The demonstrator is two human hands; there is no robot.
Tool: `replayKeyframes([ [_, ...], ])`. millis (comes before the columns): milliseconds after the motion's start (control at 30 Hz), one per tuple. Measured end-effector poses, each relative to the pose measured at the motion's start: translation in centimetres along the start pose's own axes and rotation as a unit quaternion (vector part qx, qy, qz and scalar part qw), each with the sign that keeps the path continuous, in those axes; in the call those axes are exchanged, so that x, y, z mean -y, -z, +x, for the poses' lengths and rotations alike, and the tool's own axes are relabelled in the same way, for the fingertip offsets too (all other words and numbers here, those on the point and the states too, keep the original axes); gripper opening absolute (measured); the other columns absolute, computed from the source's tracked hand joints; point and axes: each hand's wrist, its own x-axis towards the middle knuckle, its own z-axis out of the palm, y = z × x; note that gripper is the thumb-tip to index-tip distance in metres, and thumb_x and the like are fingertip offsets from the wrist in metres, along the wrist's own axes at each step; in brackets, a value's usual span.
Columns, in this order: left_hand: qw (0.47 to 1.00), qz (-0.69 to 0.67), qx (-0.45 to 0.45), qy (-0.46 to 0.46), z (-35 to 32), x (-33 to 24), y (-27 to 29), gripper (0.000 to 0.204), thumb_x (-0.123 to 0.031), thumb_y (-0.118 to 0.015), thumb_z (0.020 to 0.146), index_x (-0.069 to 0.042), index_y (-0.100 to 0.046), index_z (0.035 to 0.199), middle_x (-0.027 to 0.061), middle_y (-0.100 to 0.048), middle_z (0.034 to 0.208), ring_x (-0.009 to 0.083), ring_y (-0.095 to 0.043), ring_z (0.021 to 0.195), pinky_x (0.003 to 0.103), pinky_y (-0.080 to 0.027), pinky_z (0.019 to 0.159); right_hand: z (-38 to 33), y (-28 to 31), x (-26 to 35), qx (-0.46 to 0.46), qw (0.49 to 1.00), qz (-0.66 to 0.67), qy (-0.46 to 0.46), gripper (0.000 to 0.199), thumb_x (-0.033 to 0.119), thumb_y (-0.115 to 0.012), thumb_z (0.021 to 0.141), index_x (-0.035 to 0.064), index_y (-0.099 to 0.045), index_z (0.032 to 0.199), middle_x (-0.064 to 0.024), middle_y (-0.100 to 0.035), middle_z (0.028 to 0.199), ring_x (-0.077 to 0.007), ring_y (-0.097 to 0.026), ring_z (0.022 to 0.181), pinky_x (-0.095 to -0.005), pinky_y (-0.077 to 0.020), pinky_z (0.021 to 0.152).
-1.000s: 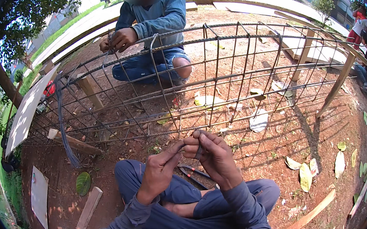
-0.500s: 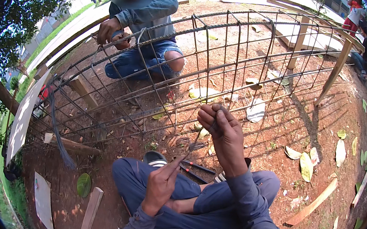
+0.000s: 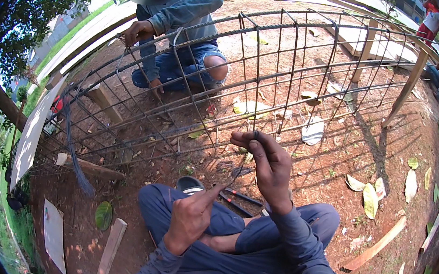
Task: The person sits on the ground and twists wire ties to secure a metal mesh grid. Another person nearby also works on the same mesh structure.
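Seated cross-legged, I hold a thin dark wire (image 3: 238,173) between my hands, in front of a long rebar cage (image 3: 257,80). My left hand (image 3: 190,221), low over my lap, is closed with its fingertips pinching the wire's lower end. Higher and to the right, my right hand (image 3: 270,167) pinches the upper part between thumb and fingers, near the bottom of an upright cage bar. The wire's upper end is partly hidden by these fingers. On the ground behind my left hand lies a dark tool with two long handles (image 3: 239,203), marked with orange bands.
Beyond the cage a person (image 3: 188,11) crouches with one hand on its top bar. Wooden stakes (image 3: 408,88) prop the cage. A bundle of wire (image 3: 74,155) hangs at its left end. Wood strips (image 3: 377,246), boards (image 3: 52,234) and leaves (image 3: 370,200) lie about on the soil.
My right hand has lowered slightly and its fingers have straightened somewhat; the left still holds the wire. The crouching person has dropped one hand from the top bar toward the ground.
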Motion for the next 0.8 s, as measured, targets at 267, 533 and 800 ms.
replayKeyframes([
  [267, 0.999, 0.035, 0.012, -0.013, 0.9, -1.5, 2.7, 0.033, -0.002, -0.063, 0.092, -0.012, -0.069, 0.123, 0.0134, -0.070, 0.086, 0.0323, -0.070, 0.070, 0.042, -0.052, 0.057, 0.1, 0.2, -0.4, 0.116, 0.961, -0.202, 0.147, 0.023, -0.002, -0.059, 0.093, 0.0021, -0.065, 0.114, -0.0162, -0.071, 0.102, -0.0364, -0.071, 0.091, -0.0415, -0.0573, 0.073],
  [533, 0.998, 0.031, -0.044, -0.018, 1.5, -1.1, 3.5, 0.018, -0.006, -0.065, 0.094, -0.007, -0.069, 0.112, 0.0152, -0.071, 0.089, 0.0371, -0.070, 0.074, 0.043, -0.053, 0.059, 0.1, 1.2, 0.3, 0.244, 0.904, -0.291, 0.199, 0.029, 0.002, -0.065, 0.085, 0.0008, -0.060, 0.113, -0.0139, -0.065, 0.098, -0.0343, -0.067, 0.091, -0.0427, -0.0554, 0.077],
  [800, 0.997, 0.042, -0.056, -0.017, 1.9, -0.3, 3.8, 0.016, -0.006, -0.068, 0.093, -0.006, -0.069, 0.109, 0.0155, -0.071, 0.089, 0.0369, -0.070, 0.075, 0.043, -0.053, 0.059, -0.1, 1.9, 0.6, 0.324, 0.882, -0.309, 0.149, 0.018, 0.016, -0.069, 0.093, 0.0043, -0.065, 0.106, -0.0125, -0.065, 0.089, -0.0349, -0.067, 0.076, -0.0446, -0.0521, 0.064],
])
